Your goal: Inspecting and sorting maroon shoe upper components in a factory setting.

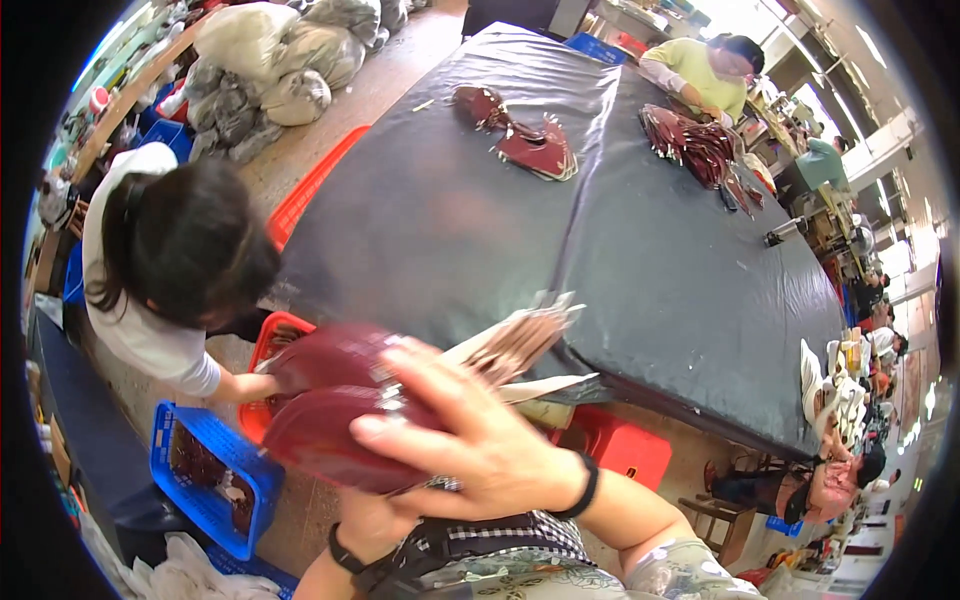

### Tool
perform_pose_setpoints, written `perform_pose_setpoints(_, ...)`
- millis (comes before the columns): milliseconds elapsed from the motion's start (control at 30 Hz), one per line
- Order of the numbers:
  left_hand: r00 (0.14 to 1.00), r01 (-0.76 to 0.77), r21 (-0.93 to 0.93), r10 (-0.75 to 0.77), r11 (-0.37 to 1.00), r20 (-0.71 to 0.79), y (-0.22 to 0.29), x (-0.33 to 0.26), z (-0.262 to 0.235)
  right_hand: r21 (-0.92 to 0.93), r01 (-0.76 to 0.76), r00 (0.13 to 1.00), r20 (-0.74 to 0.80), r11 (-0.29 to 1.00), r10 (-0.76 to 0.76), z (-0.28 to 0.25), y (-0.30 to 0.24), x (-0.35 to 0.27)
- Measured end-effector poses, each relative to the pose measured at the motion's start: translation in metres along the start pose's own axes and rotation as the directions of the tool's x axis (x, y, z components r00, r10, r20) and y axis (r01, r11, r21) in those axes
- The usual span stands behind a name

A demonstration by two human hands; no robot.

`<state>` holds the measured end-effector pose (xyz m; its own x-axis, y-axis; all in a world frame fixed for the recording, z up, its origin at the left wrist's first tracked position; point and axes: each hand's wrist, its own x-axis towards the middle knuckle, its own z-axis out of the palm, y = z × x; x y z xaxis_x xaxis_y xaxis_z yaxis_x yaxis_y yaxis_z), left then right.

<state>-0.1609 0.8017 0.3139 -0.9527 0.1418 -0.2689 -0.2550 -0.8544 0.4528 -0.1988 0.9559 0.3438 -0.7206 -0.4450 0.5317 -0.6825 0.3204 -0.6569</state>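
Observation:
A stack of glossy maroon leather-like pieces point(330, 440) with curved edges is held up at the near side of the table. My right hand point(490, 440) lies across it with fingers stretched out and apart, a black band at its wrist. Under the stack is my left hand point(375, 525), wearing a dark wristband; it supports the stack from below, and its fingers are mostly hidden. A fanned bundle of beige strips point(520, 345) sticks out beyond my right hand toward the table. Whether it is joined to the maroon pieces I cannot tell. The stack is slightly blurred.
A dark covered table point(430, 250) carries more maroon pieces point(535, 145) and a larger maroon pile point(690, 145) by a seated person. Close on my left, another person point(180, 250) reaches into a red basket point(270, 335). A blue basket point(225, 480) and a red bin point(625, 450) stand nearby.

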Motion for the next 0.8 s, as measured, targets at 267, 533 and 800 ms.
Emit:
perform_pose_setpoints(267, 0.820, 0.474, -0.131, -0.382, 0.871, 0.427, -0.126, 0.114, 0.094, -0.375, -0.269, 0.945, 0.076, 0.887, 0.319, -0.187, 0.045, 0.002)
perform_pose_setpoints(533, 0.929, 0.335, -0.156, -0.354, 0.929, -0.109, -0.205, 0.222, -0.019, 0.067, -0.547, 0.782, 0.395, 0.834, 0.482, -0.120, 0.268, -0.019)
perform_pose_setpoints(800, 0.960, 0.187, -0.027, -0.189, 0.982, -0.209, -0.187, 0.252, -0.047, 0.233, -0.516, 0.830, 0.377, 0.825, 0.412, -0.077, 0.327, -0.006)
